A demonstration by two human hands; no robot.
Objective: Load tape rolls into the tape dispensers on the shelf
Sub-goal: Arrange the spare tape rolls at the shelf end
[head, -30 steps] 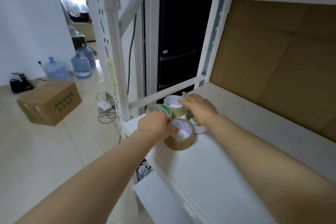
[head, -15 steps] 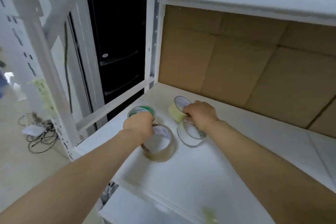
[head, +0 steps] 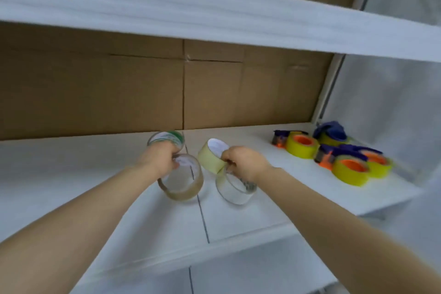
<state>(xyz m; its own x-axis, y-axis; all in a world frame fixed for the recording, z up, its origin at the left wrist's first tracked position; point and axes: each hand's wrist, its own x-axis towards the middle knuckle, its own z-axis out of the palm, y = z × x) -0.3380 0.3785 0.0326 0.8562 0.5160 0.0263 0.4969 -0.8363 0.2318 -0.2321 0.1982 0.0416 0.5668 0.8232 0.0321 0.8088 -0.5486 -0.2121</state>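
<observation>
My left hand [head: 160, 159] grips two tape rolls above the white shelf [head: 71, 174]: a clear roll with a green-printed core [head: 167, 139] and a brownish clear roll [head: 183, 187]. My right hand [head: 243, 162] grips a pale yellow roll [head: 210, 156] and a clear roll [head: 235, 191] below it. At the shelf's right end lie several blue-and-orange tape dispensers [head: 329, 154] with yellow rolls on orange cores [head: 349, 172].
A brown cardboard panel [head: 119, 93] backs the shelf. An upper white shelf board [head: 214, 14] hangs overhead. A lower shelf [head: 250, 274] shows beneath. A white upright [head: 327, 100] stands at the right back corner.
Both hands have lifted their rolls and carried them rightward along the shelf. The view swung right, bringing the dispensers into sight and losing the room floor and black cabinet.
</observation>
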